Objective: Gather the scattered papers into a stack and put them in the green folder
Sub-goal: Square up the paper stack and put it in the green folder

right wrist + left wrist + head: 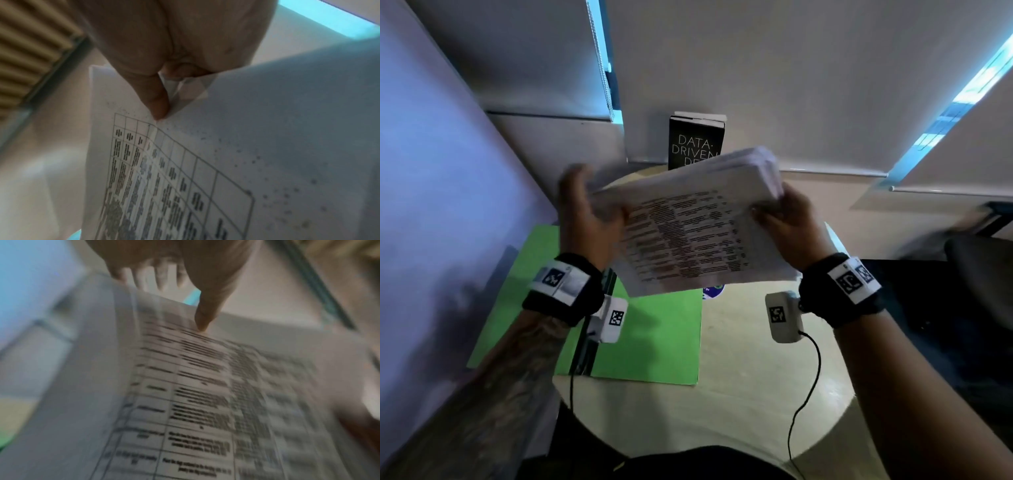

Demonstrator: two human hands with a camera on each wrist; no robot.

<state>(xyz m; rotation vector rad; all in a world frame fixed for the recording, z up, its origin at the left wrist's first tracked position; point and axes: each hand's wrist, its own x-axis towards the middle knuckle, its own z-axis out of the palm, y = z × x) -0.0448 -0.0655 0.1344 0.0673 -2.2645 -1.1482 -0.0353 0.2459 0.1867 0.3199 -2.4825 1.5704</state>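
A stack of white papers (698, 226) printed with a table is held up in the air above the round table, tilted. My left hand (589, 212) grips its left edge, thumb on the top sheet (203, 324) and fingers behind. My right hand (787, 219) pinches the right edge, its thumb on the printed sheet (158, 110). The papers (185, 394) fill the left wrist view, and the right wrist view shows the papers (205, 170) close up with their edges uneven. Below, the green folder (654, 335) lies open flat on the left part of the table, partly hidden by my left arm.
A round cream table (750, 377) carries the folder. A black book (695, 144) stands upright against the wall at the back. A small round sticker (714, 291) peeks out under the papers. A dark chair (976, 274) is at the right. A wall panel closes the left side.
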